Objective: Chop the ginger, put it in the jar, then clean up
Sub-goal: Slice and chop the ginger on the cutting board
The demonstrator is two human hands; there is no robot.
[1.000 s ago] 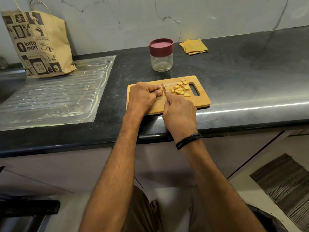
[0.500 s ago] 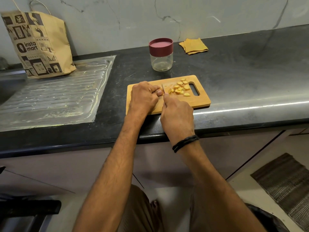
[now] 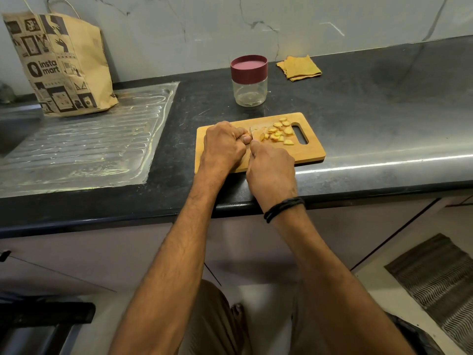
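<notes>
Gripping a knife (image 3: pixel 251 132), the right hand (image 3: pixel 271 172) had its fingers (image 3: pixel 256 147) curled tight round the handle, which the hand hid; only a short length of blade showed, edge down on the cutting board (image 3: pixel 311 152). Just left of the blade the left hand (image 3: pixel 224 147) rested on the board, its fingers (image 3: pixel 240 136) bent under and pinching a ginger stub (image 3: pixel 246 135), of which little could be seen. Right of the blade a loose heap of ginger slices (image 3: pixel 277 133) lay on the board beside its handle slot. The board sat close to the front edge of the dark counter (image 3: pixel 371 111). Behind it, toward the back edge, stood the jar (image 3: pixel 249 82), of clear glass with its maroon lid on. A folded yellow cloth (image 3: pixel 298 67) lay at the back edge, right of the jar and apart from it. A printed paper bag (image 3: pixel 61 65) stood on the steel drainboard (image 3: pixel 84 142) near the back left corner. A black band (image 3: pixel 282 208) circled the right wrist
</notes>
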